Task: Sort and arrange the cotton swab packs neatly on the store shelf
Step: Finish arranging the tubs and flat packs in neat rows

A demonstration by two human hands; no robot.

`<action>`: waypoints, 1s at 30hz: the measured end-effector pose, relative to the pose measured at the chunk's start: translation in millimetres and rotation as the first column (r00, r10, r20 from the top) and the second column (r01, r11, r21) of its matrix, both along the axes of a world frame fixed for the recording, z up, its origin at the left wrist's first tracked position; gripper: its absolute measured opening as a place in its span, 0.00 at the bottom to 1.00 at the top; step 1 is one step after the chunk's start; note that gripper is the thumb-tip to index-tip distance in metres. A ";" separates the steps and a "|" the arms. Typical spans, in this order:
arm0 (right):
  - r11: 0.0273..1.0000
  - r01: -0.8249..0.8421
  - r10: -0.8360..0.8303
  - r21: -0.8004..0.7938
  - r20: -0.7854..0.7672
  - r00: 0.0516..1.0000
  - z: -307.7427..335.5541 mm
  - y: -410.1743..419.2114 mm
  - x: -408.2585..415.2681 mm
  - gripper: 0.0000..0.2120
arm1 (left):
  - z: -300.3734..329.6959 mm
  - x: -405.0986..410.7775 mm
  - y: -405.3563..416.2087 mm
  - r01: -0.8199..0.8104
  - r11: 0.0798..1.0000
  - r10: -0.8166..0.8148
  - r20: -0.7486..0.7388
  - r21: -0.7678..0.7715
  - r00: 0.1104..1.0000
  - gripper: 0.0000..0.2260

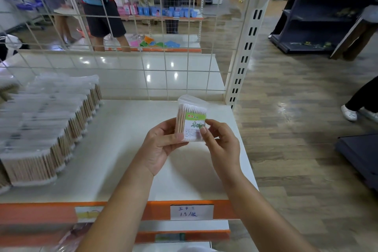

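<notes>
Now swab pack (pixel 191 120) between both hands (pixel 192 145).

Your way across the white shelf (pixel 126 149) lies open through its middle and right, from the orange front lip (pixel 159 208) back to the wire grid panel (pixel 143 80), which closes off the rear. Rows of cotton swab packs (pixel 51 129) crowd the left side, stepping diagonally toward the back. On the right the slotted upright post (pixel 243 63) bounds the rear corner; beyond it the floor (pixel 296 129) is open.
</notes>
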State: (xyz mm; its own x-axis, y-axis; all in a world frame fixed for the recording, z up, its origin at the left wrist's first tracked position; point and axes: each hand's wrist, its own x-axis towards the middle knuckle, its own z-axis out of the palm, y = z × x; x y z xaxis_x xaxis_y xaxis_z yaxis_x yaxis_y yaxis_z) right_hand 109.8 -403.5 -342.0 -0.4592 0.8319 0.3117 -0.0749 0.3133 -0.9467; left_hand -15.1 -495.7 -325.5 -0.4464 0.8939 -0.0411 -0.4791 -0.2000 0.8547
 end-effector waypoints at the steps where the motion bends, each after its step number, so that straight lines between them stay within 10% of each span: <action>1: 1.000 -0.029 0.029 -0.011 0.001 1.000 -0.6 -1.0 -0.6 0.06 | -0.6 0.0 -0.4 0.003 1.000 -0.003 -0.023 0.010 1.000 0.27; 7: 0.965 -0.223 0.218 -0.139 -0.050 0.975 4.1 -3.9 3.2 0.16 | -2.6 9.5 -3.2 -0.093 0.994 0.057 -0.447 -0.060 0.892 0.15; 15: 0.946 -0.208 0.178 -0.249 -0.137 0.974 -2.7 0.6 0.5 0.19 | -0.4 14.1 -2.9 -0.191 0.975 0.091 -0.588 -0.111 0.803 0.13; 23: 0.941 -0.238 0.196 -0.241 -0.185 0.963 19.0 -7.0 -15.8 0.11 | 11.7 -14.2 -45.5 -0.429 0.903 0.077 -0.969 -0.031 0.234 0.10; 30: 0.914 -0.329 0.279 -0.236 -0.223 0.934 42.8 -56.9 -56.9 0.14 | 43.5 -59.3 -119.5 -0.543 0.840 0.103 -0.978 -0.011 0.179 0.15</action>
